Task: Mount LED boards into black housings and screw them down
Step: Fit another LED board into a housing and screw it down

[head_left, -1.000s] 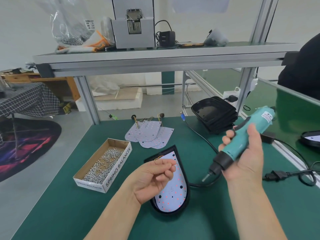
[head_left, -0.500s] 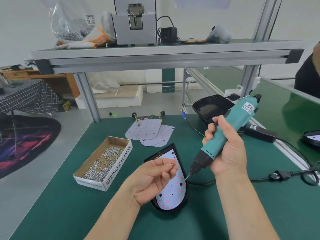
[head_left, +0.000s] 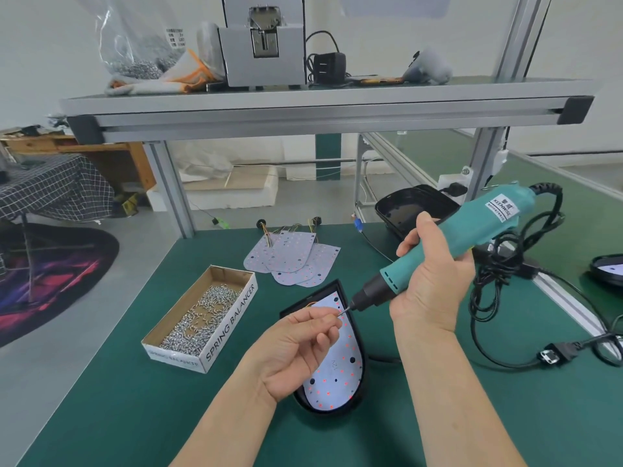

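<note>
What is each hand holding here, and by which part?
The right hand grips the teal screwdriver round its body. The left hand pinches a screw between thumb and forefinger.

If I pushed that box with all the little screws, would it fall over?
Probably not: the cardboard box is low and wide, so it should slide, not tip. Metal screws cover its floor, so it likely feels heavy. It is open-topped; tilting could spill them.

Your open cardboard screw box (head_left: 230,326) sits left of the black teardrop plastic housing (head_left: 332,412); loose white LED boards (head_left: 293,261) lie behind them.
</note>
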